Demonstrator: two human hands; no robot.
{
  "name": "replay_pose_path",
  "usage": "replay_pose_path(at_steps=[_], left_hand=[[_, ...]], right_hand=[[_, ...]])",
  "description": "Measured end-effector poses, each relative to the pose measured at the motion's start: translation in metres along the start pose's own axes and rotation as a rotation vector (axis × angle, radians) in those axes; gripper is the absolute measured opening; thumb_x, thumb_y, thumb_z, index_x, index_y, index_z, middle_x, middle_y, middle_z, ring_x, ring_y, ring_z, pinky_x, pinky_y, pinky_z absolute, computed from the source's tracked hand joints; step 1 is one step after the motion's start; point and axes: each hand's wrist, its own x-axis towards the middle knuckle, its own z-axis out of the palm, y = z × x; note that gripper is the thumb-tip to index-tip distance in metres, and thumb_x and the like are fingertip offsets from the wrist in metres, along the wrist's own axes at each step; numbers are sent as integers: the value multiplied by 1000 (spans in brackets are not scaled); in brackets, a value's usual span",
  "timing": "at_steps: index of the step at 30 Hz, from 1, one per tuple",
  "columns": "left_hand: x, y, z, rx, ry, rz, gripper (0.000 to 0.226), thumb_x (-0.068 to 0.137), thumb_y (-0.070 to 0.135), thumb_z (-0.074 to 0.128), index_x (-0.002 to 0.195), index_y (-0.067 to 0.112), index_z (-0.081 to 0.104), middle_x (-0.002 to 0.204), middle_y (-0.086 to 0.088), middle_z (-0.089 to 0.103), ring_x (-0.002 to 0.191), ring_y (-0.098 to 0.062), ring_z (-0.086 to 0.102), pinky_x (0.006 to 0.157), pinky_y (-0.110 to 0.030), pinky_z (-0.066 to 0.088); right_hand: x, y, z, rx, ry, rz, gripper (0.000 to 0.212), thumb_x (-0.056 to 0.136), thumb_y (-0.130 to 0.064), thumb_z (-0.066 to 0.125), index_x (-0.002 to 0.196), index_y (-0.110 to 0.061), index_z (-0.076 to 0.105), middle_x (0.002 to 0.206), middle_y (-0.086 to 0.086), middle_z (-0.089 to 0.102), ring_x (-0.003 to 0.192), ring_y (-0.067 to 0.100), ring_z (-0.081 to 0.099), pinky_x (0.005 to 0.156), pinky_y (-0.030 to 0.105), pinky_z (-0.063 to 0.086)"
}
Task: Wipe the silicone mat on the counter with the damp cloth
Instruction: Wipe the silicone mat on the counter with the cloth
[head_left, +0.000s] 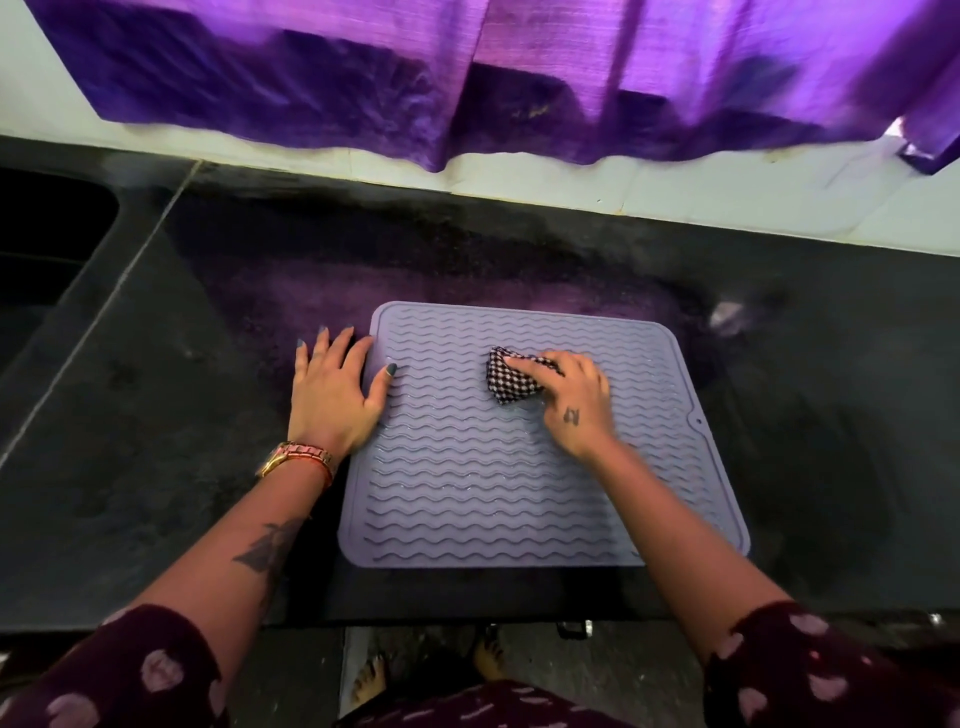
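Note:
A lilac silicone mat with wavy ridges lies flat on the dark counter. My right hand presses a bunched black-and-white checked cloth onto the mat's upper middle. My left hand lies flat with fingers spread at the mat's left edge, its thumb resting on the mat and the other fingers on the counter.
A dark sink basin is set into the counter at the far left. A purple curtain hangs over the white tiled wall behind. A small pale object lies beyond the mat's far right corner. The counter's front edge runs just below the mat.

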Motion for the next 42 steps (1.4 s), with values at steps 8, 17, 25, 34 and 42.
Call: replay_pose_path(at_steps=[8,17,25,34,42], left_hand=[[-2,0,-1,2,5,2,68,88,55,22,137,13,44,148,-12,37,142,-31,18,117,-45,2],[-2,0,-2,4,3,10,69,88,56,22,137,12,45,146,-13,39,141,-32,20,117,-46,3],[-3,1,-4,25,5,28,67,87,53,25,133,9,48,143,-15,43,139,-36,26,116,-49,8],[-6,-1,-2,36,6,20,70,86,57,25,133,10,48,142,-15,44,138,-36,26,116,-48,7],[-8,2,-3,68,-1,33,75,86,60,22,136,10,46,143,-15,43,139,-35,25,117,-47,4]], right_hand=[[-20,-9,-19,49,-67,-7,66,84,3,50,126,-49,50,133,-10,48,124,16,36,100,35,23],[-34,-12,-19,21,-129,-58,71,82,6,46,128,-48,49,134,-8,46,123,17,33,98,32,16],[-79,-14,2,39,-8,-86,67,78,-4,36,129,-47,46,131,-2,50,124,23,35,107,45,19],[-116,-20,-3,38,-25,-125,68,79,-5,40,129,-50,41,131,-4,50,121,17,30,103,38,18],[-107,-25,-24,-22,-121,-174,66,81,-4,47,129,-49,47,131,-5,50,120,19,38,99,39,23]])
